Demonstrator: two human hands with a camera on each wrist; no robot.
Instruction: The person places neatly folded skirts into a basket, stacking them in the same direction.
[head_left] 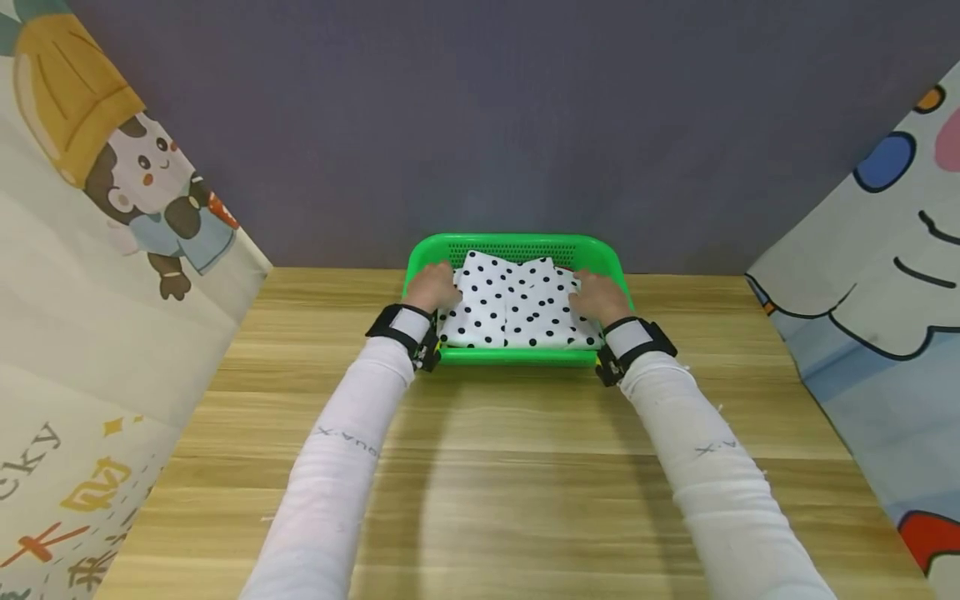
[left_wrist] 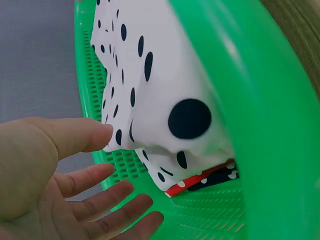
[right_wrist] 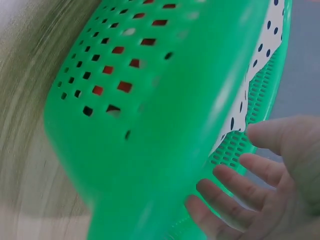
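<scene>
A green plastic basket [head_left: 517, 357] stands on the table against the grey back panel. Folded white cloth with black dots [head_left: 525, 304] fills most of it. At the basket's left end is my left hand [head_left: 432, 287]; in the left wrist view its fingers are spread and the thumb tip overlaps the cloth's edge. My right hand [head_left: 602, 298] is over the right end, fingers loosely extended, thumb near the cloth's corner. Whether either hand touches the cloth is unclear. Beneath the white cloth, red dotted fabric [left_wrist: 186, 184] and dark dotted fabric [left_wrist: 217, 178] peek out.
The wood-patterned tabletop [head_left: 510, 483] extends in front of the basket and to both sides. A grey panel [head_left: 510, 125] rises right behind it. Cartoon-printed sheets [head_left: 82, 317] border the left side, with another printed sheet [head_left: 862, 275] on the right.
</scene>
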